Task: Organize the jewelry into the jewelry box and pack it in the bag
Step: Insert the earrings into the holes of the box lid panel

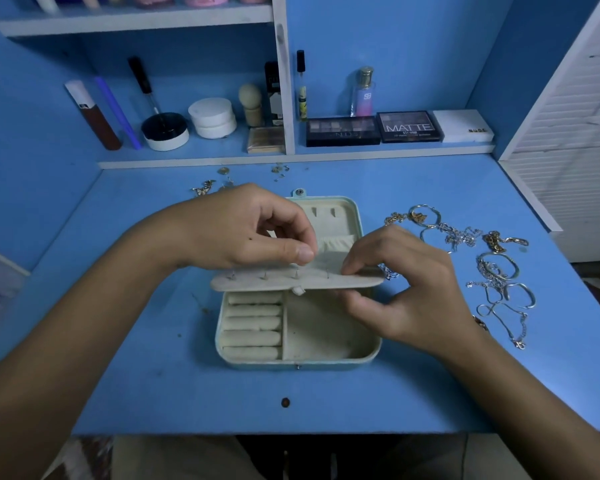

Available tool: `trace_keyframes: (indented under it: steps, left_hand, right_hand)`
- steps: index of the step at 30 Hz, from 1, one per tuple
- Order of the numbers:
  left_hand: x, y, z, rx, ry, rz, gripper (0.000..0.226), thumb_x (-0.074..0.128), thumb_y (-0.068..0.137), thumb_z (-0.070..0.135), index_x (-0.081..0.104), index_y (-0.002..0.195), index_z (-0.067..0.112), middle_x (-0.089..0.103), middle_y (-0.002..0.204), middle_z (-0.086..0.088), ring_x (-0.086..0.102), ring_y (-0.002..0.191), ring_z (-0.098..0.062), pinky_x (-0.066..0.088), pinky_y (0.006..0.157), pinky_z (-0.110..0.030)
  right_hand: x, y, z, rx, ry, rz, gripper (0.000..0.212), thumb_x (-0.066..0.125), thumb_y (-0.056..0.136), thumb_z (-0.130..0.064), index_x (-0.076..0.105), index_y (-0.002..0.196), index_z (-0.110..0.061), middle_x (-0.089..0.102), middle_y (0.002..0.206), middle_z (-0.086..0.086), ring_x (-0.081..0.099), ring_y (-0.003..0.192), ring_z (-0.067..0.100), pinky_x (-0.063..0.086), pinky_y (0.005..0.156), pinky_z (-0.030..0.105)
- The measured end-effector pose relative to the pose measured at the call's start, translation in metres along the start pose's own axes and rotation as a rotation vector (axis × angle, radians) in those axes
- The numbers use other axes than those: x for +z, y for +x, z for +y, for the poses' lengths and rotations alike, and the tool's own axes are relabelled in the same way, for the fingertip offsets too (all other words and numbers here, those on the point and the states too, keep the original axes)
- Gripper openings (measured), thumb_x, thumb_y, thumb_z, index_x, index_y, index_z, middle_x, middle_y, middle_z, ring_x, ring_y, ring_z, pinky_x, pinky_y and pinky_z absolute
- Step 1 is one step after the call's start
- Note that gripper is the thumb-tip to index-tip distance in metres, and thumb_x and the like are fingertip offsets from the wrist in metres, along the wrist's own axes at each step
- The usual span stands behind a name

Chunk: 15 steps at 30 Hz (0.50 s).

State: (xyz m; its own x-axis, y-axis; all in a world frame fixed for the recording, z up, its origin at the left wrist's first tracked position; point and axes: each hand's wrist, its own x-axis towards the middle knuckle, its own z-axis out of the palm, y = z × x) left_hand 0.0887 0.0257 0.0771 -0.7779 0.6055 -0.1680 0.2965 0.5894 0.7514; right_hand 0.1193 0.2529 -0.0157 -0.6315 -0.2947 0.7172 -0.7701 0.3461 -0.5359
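From the head view, the jewelry box [298, 327] lay open on the blue counter [187, 393], directly beneath both hands. The left hand [243, 233] pinched something small, perhaps an earring back, above the cream earring panel [291, 280]. The right hand [395, 285] gripped that panel's right end between curled fingers and thumb. Chains and rings [492, 268] lay scattered just right of the right hand.

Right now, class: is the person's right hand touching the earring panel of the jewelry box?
Touching. The head view shows the right hand pinching the earring panel at its right end.
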Motion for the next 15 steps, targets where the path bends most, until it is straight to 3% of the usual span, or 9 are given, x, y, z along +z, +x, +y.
trace_keyframes:
  steps: [8, 15]
  left_hand:
    - [0.0062, 0.0046, -0.0001, 0.029, 0.011, -0.076, 0.005, 0.07, 0.089, 0.022, 0.073, 0.093, 0.024, 0.072, 0.09, 0.011, 0.067, 0.087, -0.008, 0.05, 0.079, -0.018]
    - [0.0087, 0.0048, 0.0013, 0.042, 0.007, -0.082, 0.007, 0.069, 0.088, 0.028, 0.073, 0.093, 0.025, 0.072, 0.09, 0.012, 0.066, 0.086, -0.005, 0.052, 0.079, -0.022]
  right_hand:
    - [-0.0008, -0.0013, 0.0012, -0.027, -0.01, -0.011, 0.011, 0.072, 0.076, -0.015, 0.071, 0.075, -0.005, 0.067, 0.079, 0.001, 0.062, 0.075, 0.017, 0.046, 0.073, 0.027]
    - [-0.001, -0.0007, 0.0003, -0.029, -0.007, -0.011, 0.009, 0.071, 0.075, -0.015, 0.071, 0.074, -0.005, 0.067, 0.078, 0.0, 0.062, 0.074, 0.019, 0.047, 0.072, 0.029]
